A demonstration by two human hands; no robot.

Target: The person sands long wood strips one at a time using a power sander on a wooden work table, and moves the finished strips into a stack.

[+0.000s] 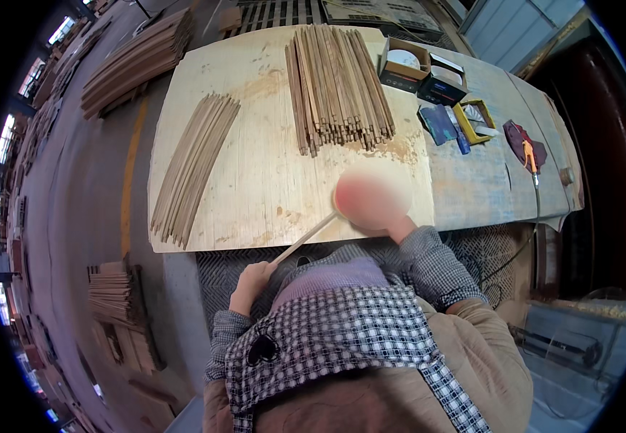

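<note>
My left hand (253,281) is closed around the near end of a thin wooden stick (305,237), in front of the bench's edge. The stick slants up and right across that edge to a round blurred patch. Most of my right hand (398,227) lies under this patch; only the wrist side shows, so its grip cannot be seen. Beyond it lies a thick pile of wooden sticks (340,86) with stepped ends. To the left, a smaller group of similar sticks (196,168) lies side by side on the plywood sheet (259,162).
Two cardboard boxes (404,80) with white discs, a yellow box (473,120), a blue-green pad (437,125) and an orange air blow gun (529,154) on a dark cloth occupy the right side. Its hose hangs over the front edge. Wood stacks (140,62) stand on the left floor.
</note>
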